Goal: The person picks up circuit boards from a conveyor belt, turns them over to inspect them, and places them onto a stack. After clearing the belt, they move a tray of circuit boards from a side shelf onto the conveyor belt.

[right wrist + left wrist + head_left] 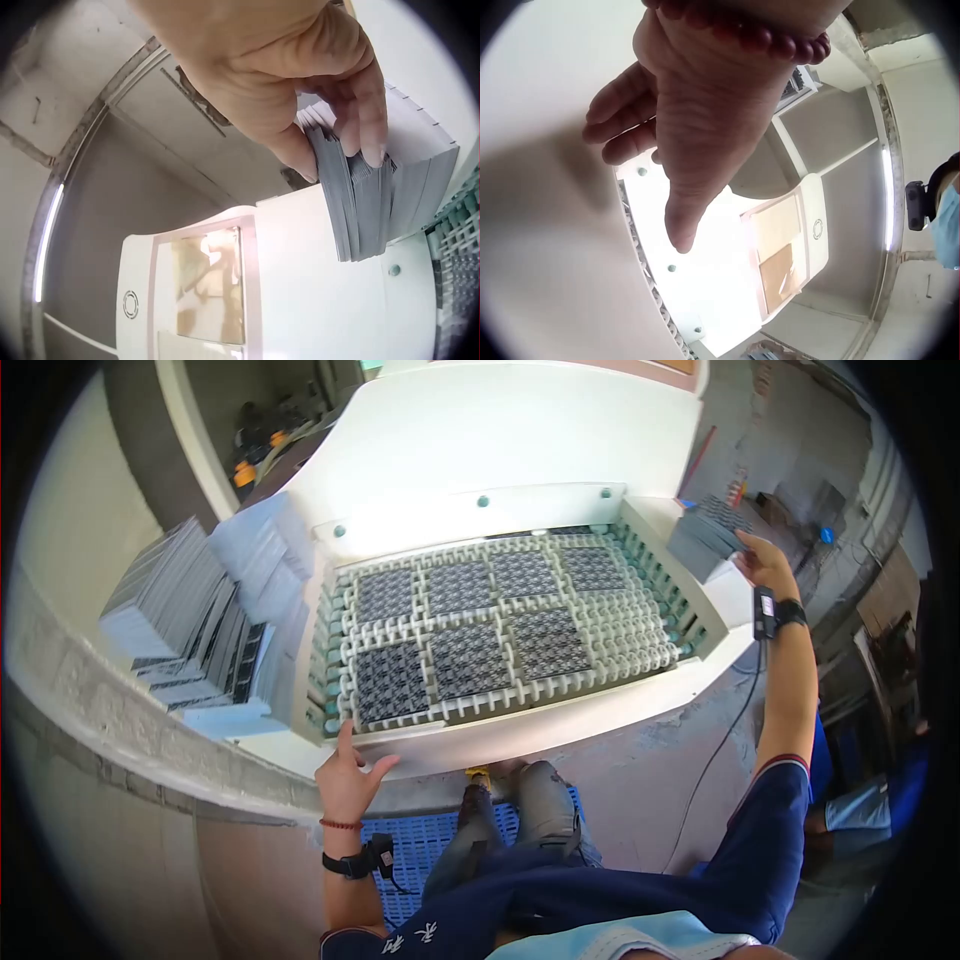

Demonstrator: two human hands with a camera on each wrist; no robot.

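My right hand [767, 563] is at a stack of thin grey panels [705, 532] on the machine's right side. In the right wrist view, its thumb lies along one side of the stack [352, 206] and the curled fingers grip its upper edges. My left hand [348, 778] is at the front rim [480, 725] of the machine, thumb spread from the fingers and nothing held. In the left wrist view, that hand [705, 127] shows its fingers loosely extended beside the pale front wall. Several dark patterned panels [470, 658] lie in two rows on the white roller conveyor [630, 625].
Tall stacks of panels [165, 600] stand on the machine's left side, by more pale panels [265, 555]. A white raised cover [490, 435] rises behind the conveyor. Underfoot is a blue slatted mat [405, 840]. A cable [715, 765] hangs from the right wrist camera.
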